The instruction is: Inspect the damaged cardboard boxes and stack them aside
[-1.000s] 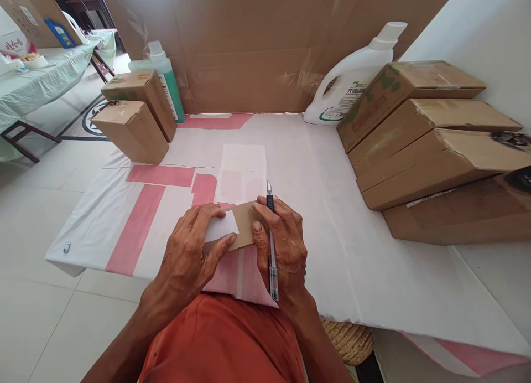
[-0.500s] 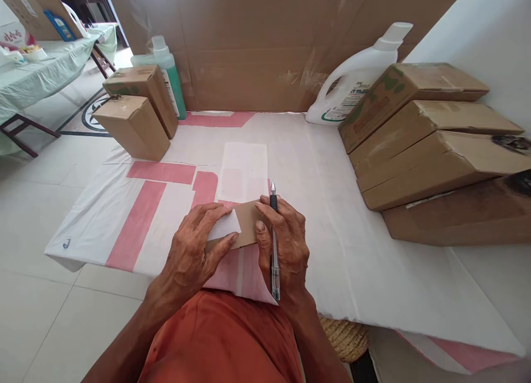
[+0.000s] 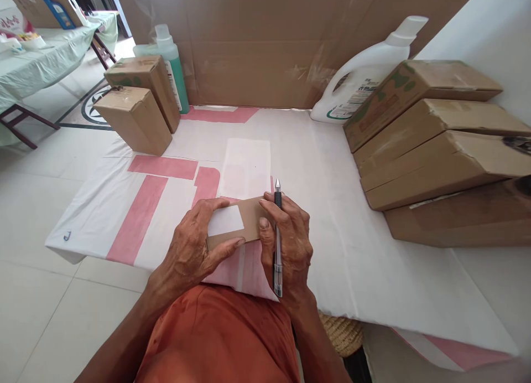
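Observation:
Between my two hands is a small brown cardboard box [image 3: 251,220] with a white label [image 3: 226,221] on its upper face. My left hand [image 3: 198,236] grips its left end, fingers along the far edge and thumb along the near edge. My right hand [image 3: 288,239] holds the right end with thumb and fingertips. A pen [image 3: 278,239] with a clear barrel and black grip also rests in my right hand, its metal tip pointing away from me. Just beyond the box, a white sheet of paper [image 3: 248,161] lies flat on the table.
Two cardboard boxes [image 3: 136,123] and a green bottle [image 3: 180,87] stand at the back left. At the right, several boxes [image 3: 415,145] lean beside a white detergent bottle [image 3: 365,78]. A large cardboard panel [image 3: 253,51] closes off the back of the cloth-covered table [image 3: 332,217].
My left fingers have drawn back toward the box's left end, so more of the white label shows. The pen stays in my right hand. The view has shifted slightly.

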`<state>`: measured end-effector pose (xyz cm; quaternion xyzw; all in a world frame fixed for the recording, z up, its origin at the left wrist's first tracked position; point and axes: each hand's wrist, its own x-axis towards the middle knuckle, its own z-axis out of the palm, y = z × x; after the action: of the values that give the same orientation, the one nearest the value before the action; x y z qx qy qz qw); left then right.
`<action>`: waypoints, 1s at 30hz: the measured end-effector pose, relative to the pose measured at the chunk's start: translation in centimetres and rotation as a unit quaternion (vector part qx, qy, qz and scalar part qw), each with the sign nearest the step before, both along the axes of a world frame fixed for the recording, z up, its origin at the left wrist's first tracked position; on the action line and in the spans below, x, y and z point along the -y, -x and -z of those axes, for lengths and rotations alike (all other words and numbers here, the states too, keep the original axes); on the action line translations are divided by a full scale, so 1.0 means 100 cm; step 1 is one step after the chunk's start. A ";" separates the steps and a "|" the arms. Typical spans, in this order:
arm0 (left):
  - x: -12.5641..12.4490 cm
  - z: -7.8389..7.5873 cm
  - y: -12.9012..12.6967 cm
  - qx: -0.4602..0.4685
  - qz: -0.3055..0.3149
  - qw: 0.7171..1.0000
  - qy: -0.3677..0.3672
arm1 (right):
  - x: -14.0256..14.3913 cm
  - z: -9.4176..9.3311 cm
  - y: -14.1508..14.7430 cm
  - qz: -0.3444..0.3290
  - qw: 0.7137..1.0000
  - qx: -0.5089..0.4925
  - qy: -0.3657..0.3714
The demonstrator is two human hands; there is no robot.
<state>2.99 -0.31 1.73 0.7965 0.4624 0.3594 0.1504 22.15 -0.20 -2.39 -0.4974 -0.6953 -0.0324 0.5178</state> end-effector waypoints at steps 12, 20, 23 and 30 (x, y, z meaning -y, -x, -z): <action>-0.003 0.007 -0.001 0.028 0.005 1.000 -0.009 | 0.002 0.002 0.001 -0.001 1.000 -0.008 -0.015; -0.003 0.007 0.001 0.039 0.011 0.999 -0.004 | 0.002 0.001 0.002 0.002 1.000 0.002 -0.022; -0.003 0.007 0.000 0.039 0.011 0.999 -0.004 | 0.002 0.001 0.002 0.005 1.000 0.006 -0.023; -0.002 0.012 -0.002 0.047 0.008 0.998 -0.029 | 0.003 0.002 0.002 0.015 1.000 0.008 -0.020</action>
<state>3.21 -0.11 0.57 0.7864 0.4379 0.4084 0.1516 21.96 -0.46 -2.63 -0.4971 -0.6913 -0.0576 0.5212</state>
